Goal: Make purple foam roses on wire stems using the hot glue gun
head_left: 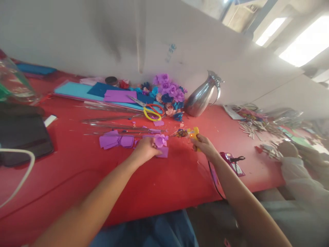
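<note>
Near the middle of the red table, my left hand [146, 151] is closed on a purple paper flower [160, 140], its petals facing up and to the right. A purple paper piece [162, 152] lies just under that hand. To the right, my right hand [204, 145] grips a yellow glue gun [195, 132] by its handle. The gun's dark, crusted nozzle end points left toward the flower, with a gap between them. A black cord runs down from the gun past the table's edge. Cut purple paper pieces [110, 140] lie left of my left hand, beside thin metal wires [120, 127].
Scissors [153, 113] with yellow and red handles rest on coloured paper sheets [77, 90]. Behind are a bunch of paper flowers [168, 89] and a metal jug [202, 96]. A black tablet-like object [23, 133] lies left. Another person's sleeve [295, 171] is at the right.
</note>
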Demonstrator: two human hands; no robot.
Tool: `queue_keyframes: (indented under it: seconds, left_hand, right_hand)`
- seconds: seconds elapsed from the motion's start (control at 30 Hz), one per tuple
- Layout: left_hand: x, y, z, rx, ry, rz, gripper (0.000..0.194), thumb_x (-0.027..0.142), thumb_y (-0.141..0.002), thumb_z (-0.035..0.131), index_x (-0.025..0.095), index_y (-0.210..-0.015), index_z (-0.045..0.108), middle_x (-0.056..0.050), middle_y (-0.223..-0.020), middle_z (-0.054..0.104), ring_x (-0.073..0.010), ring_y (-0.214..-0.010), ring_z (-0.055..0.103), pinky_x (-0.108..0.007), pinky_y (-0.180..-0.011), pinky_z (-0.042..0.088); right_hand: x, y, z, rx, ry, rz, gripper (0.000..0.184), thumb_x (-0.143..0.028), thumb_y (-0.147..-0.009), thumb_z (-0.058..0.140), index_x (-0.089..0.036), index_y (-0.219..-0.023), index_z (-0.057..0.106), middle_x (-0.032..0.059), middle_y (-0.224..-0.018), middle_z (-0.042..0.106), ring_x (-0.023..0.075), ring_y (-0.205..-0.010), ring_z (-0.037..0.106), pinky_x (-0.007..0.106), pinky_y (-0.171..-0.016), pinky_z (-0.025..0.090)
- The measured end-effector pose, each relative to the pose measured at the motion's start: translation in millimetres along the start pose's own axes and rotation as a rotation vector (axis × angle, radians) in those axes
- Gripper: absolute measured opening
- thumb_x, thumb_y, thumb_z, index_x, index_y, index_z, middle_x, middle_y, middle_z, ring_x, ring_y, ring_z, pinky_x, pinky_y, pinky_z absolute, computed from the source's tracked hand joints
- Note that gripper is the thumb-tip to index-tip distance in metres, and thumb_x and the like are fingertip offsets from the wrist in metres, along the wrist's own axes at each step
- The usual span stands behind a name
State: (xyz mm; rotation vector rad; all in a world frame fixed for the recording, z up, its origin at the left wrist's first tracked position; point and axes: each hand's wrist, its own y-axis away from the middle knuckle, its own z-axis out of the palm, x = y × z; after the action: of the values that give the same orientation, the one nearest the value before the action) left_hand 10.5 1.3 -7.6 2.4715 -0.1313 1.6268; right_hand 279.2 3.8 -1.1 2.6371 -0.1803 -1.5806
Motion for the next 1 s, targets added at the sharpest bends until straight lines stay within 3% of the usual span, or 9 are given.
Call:
queue_keyframes:
  seconds: [0.2,0.27,0.33,0.4,0.47,0.57,0.67,0.83,1.0]
  left_hand:
    - [3,-4,-8.2,0.169,0.233,0.003,0.027,0.014,-0.055,0.077,0.021,-0.081,0.073,-0.002,-0.089,0.075,-0.0218,-0.088,0.067,-0.033,-0.083,0.049]
    - [6,-5,-10.7,0.263,0.359,-0.025,0.027,0.017,-0.054,0.078,0.020,-0.081,0.072,-0.002,-0.085,0.074,-0.0217,-0.085,0.068,-0.032,-0.078,0.051]
    - [9,-6,-11.9,0.355,0.556,-0.071,0.030,0.020,-0.054,0.080,0.019,-0.082,0.070,-0.001,-0.080,0.073,-0.0211,-0.080,0.068,-0.030,-0.071,0.052]
    - [11,-6,-12.2,0.411,0.748,-0.088,0.031,0.019,-0.052,0.080,0.019,-0.081,0.068,0.000,-0.077,0.071,-0.0188,-0.076,0.067,-0.028,-0.067,0.052]
    - [14,-4,-12.6,0.414,0.865,-0.094,0.029,0.019,-0.051,0.081,0.019,-0.076,0.065,0.001,-0.073,0.069,-0.0163,-0.070,0.066,-0.026,-0.065,0.051]
    - [18,-1,-15.4,0.356,0.951,-0.117,0.028,0.022,-0.050,0.081,0.018,-0.068,0.061,0.003,-0.063,0.064,-0.0132,-0.057,0.061,-0.023,-0.054,0.047]
    - [23,2,-20.6,0.309,1.040,-0.118,0.032,0.024,-0.047,0.084,0.018,-0.066,0.058,0.005,-0.056,0.060,-0.0105,-0.046,0.055,-0.022,-0.044,0.042]
    - [25,4,-23.8,0.260,1.097,-0.154,0.039,0.028,-0.042,0.087,0.016,-0.066,0.060,0.004,-0.053,0.058,-0.0094,-0.040,0.048,-0.021,-0.036,0.036]
    - [19,2,-20.5,0.340,0.818,0.001,0.032,0.032,-0.055,0.084,0.017,-0.075,0.064,-0.001,-0.070,0.065,-0.0149,-0.067,0.061,-0.024,-0.061,0.047]
  right_hand:
    - [-6,-34,-22,0.307,0.095,-0.063,0.029,-0.042,-0.066,0.071,-0.023,-0.064,0.051,0.0006,-0.058,0.053,0.0187,-0.066,0.051,0.028,-0.056,0.033]
    - [-17,-25,-7,0.413,0.097,-0.130,0.023,-0.035,-0.067,0.072,-0.024,-0.069,0.052,0.0052,-0.073,0.057,0.0221,-0.079,0.051,0.030,-0.061,0.035]
    - [-31,-8,27,0.485,0.040,-0.215,0.020,-0.036,-0.068,0.070,-0.024,-0.075,0.056,0.0072,-0.083,0.059,0.0228,-0.083,0.050,0.031,-0.065,0.037]
    - [-48,12,72,0.258,-0.163,-0.209,0.024,-0.040,-0.066,0.072,-0.023,-0.079,0.060,0.0047,-0.082,0.060,0.0195,-0.074,0.050,0.032,-0.067,0.040]
    - [-65,29,116,-0.038,-0.505,-0.098,0.033,-0.040,-0.063,0.075,-0.022,-0.087,0.061,0.0037,-0.088,0.063,0.0173,-0.074,0.055,0.030,-0.068,0.043]
    - [-85,37,156,-0.180,-0.900,0.059,0.036,-0.041,-0.062,0.079,-0.023,-0.087,0.060,-0.0006,-0.081,0.061,0.0143,-0.071,0.057,0.027,-0.065,0.044]
    - [-91,31,165,-0.184,-1.062,0.090,0.035,-0.037,-0.059,0.083,-0.023,-0.083,0.061,-0.0034,-0.073,0.059,0.0123,-0.067,0.057,0.025,-0.062,0.044]
    - [-87,20,164,-0.200,-1.092,0.046,0.027,-0.034,-0.063,0.081,-0.023,-0.080,0.063,-0.0024,-0.071,0.062,0.0122,-0.060,0.056,0.024,-0.053,0.042]
    - [-81,8,148,-0.011,-1.098,-0.013,0.023,-0.032,-0.061,0.079,-0.021,-0.070,0.061,-0.0012,-0.071,0.065,0.0129,-0.065,0.060,0.025,-0.062,0.048]
